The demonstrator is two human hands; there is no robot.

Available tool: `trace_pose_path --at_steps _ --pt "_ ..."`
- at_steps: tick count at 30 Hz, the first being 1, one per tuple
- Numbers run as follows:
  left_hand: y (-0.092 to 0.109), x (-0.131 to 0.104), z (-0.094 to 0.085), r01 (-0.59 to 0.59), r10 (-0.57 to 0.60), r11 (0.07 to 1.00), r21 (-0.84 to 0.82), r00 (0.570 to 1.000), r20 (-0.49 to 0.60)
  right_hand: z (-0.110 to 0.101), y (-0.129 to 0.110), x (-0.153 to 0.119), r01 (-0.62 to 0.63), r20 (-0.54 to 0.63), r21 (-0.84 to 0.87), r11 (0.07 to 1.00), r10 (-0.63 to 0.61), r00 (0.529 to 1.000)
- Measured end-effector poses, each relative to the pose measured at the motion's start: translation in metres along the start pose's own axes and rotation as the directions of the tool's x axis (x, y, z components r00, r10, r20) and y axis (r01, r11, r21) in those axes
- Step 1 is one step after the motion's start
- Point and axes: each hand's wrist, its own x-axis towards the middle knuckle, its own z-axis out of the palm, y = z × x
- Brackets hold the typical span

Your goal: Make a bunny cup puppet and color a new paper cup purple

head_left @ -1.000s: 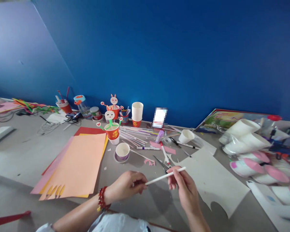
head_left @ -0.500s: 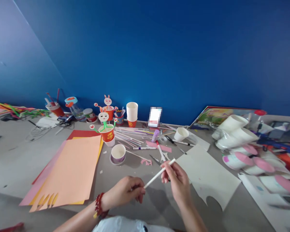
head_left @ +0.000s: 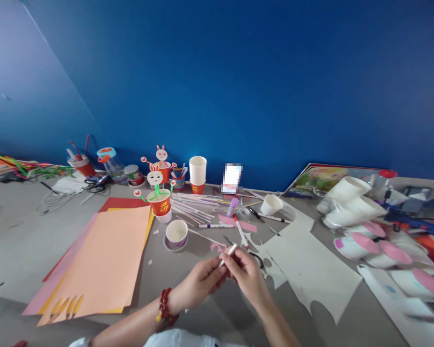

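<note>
White stick [head_left: 227, 254] is held low at centre, tilted twd 1 o'clock, pinched btwn thumb & fingers of both L hand [head_left: 197, 284] and R hand [head_left: 248, 277]; fingers are drawn in narrow, hands nearly touching. Bead bracelet [head_left: 165, 307] is worn on L wrist. Clock taken from the hands: grey tabletop [head_left: 21, 250] is littered nearly all round. Coloured sheets [head_left: 101, 260] are stacked at 9, peach on top; cut white sheet [head_left: 311, 270] is laid at 3. Scissors [head_left: 258, 260] are partly hidden by R hand, approx 1. Purple-based cup [head_left: 176, 233] is set at 10, w/ rabbit cup [head_left: 161, 205] placed just beyond. Thin sticks [head_left: 195, 209] are strewn at 11, cup stack [head_left: 197, 171] stood behind. Bright phone-like rectangle, pixelated [head_left: 232, 178], is propped at 12. Bagged cups [head_left: 350, 202] are heaped at 2, near picture board [head_left: 321, 176], leant on blue wall [head_left: 238, 86]. Wall is lit paler twd 10.
</note>
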Motion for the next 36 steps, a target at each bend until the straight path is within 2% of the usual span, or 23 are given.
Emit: trace_pose_path --at_steps 6,10,12,15,18,21,25,31,36 --pt "-0.010 0.010 -0.004 0.056 -0.071 0.916 -0.396 0.997 -0.024 -0.002 0.003 0.011 -0.029 0.017 -0.036 0.999 0.030 0.999" --pt "-0.017 0.018 -0.013 0.065 -0.156 0.826 -0.561 0.981 -0.116 0.001 0.009 0.024 -0.007 0.108 -0.116 0.993 0.019 0.994" --pt "-0.020 0.021 -0.018 0.042 -0.176 0.814 -0.579 0.968 -0.177 0.008 0.017 0.029 0.033 0.081 -0.167 0.985 -0.019 0.997" --pt "-0.026 0.024 -0.022 0.027 -0.203 0.804 -0.594 0.951 -0.232 0.019 0.033 0.029 0.132 -0.030 -0.224 0.966 -0.142 0.989" --pt "-0.031 0.023 -0.021 0.086 -0.266 0.769 -0.633 0.944 -0.195 0.026 0.046 0.022 0.167 -0.021 -0.187 0.968 -0.174 0.985" --pt "-0.032 0.022 -0.019 0.076 -0.232 0.753 -0.653 0.960 -0.155 0.026 0.053 0.018 0.153 -0.018 -0.122 0.981 -0.157 0.987" --pt "-0.032 0.021 -0.022 0.075 -0.201 0.732 -0.677 0.974 -0.109 0.024 0.054 0.018 0.141 -0.051 -0.098 0.985 -0.146 0.988" --pt "-0.040 0.022 -0.029 0.099 -0.191 0.698 -0.709 0.980 -0.052 0.024 0.041 0.017 0.148 -0.023 -0.121 0.982 -0.152 0.988" --pt "-0.045 0.021 -0.027 0.042 -0.118 0.674 -0.738 0.992 -0.051 0.023 0.045 0.015 0.178 -0.028 -0.115 0.977 -0.182 0.983"
